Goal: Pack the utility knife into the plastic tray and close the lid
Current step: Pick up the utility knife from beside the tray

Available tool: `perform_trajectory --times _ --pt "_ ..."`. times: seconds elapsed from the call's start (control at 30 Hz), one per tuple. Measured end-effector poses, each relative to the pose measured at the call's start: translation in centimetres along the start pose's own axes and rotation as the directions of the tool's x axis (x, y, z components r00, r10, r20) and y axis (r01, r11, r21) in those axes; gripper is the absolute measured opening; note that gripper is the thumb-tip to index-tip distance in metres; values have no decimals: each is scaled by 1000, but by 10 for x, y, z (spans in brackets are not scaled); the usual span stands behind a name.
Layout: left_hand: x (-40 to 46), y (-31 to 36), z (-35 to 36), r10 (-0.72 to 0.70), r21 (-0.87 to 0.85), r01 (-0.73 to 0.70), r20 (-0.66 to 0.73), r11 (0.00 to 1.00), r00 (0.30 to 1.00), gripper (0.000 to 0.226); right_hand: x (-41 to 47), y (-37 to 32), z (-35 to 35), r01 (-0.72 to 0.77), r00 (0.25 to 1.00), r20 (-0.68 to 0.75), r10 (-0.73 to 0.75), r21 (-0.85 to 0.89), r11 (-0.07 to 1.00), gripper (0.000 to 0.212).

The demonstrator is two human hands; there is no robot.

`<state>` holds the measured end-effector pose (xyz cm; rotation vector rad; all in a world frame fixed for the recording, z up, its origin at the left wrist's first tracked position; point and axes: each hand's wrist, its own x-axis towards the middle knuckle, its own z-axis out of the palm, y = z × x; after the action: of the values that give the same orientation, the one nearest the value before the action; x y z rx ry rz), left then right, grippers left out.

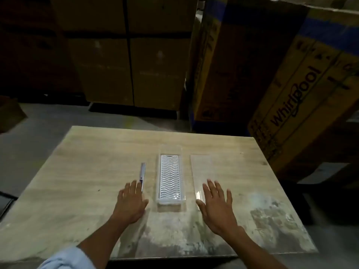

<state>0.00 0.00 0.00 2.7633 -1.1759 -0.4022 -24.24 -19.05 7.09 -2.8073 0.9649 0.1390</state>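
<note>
- Head view: a pale wooden table (108, 152) fills the lower frame, its near part blotched with grey-white stains.
- At the table's middle lies the plastic tray (170, 178), a long clear box set lengthwise away from the person, with a white wavy-ribbed insert on its floor. It is open on top and nothing lies on the insert.
- Left of the tray, near it but apart, lies the utility knife (143, 172), slim and silvery with a small dark slider, running parallel to the tray.
- Right of the tray, also apart from it, the lid (203, 167) lies flat on the wood, a clear rectangle running the same way as the tray.
- The left hand (130, 202) is flat, palm down, fingers spread and holding nothing; it sits just left of the tray's near end, and its fingertips (139, 185) reach the near end of the knife. Whether they touch it I cannot tell.
- The right hand (217, 205) is likewise spread wide and empty, palm down, to the right of the tray's near end; its fingers (209, 184) lie over the near end of the lid.
- A light blue sleeve (64, 259) shows on the left arm at the bottom edge.
- Beyond the table, behind the tray, stand large cardboard boxes (291, 78); the one to the right leans and bears the word "Whirlpool".
</note>
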Motion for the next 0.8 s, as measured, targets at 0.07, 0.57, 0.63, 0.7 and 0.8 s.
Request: perform_trajectory --times 0.07,0.57,0.63,0.7,0.8 --pt "2 0 3 -11 -17 12 63 1000 998 77 1 0 1 -15 1000 -25 15 24 1000 82" --pt "0 4 13 14 -31 -13 11 999 1000 68 7 11 3 -7 1000 23 6 46 999 84" --pt "2 2 12 -9 -5 9 -32 1000 999 60 10 11 3 -2 1000 27 0 43 999 83" --pt "5 2 13 -42 19 42 -27 999 999 56 11 11 2 -3 1000 23 1 63 998 83" --pt "10 0 19 -75 77 75 -7 994 997 63 13 11 1 1 1000 26 -3 64 998 83"
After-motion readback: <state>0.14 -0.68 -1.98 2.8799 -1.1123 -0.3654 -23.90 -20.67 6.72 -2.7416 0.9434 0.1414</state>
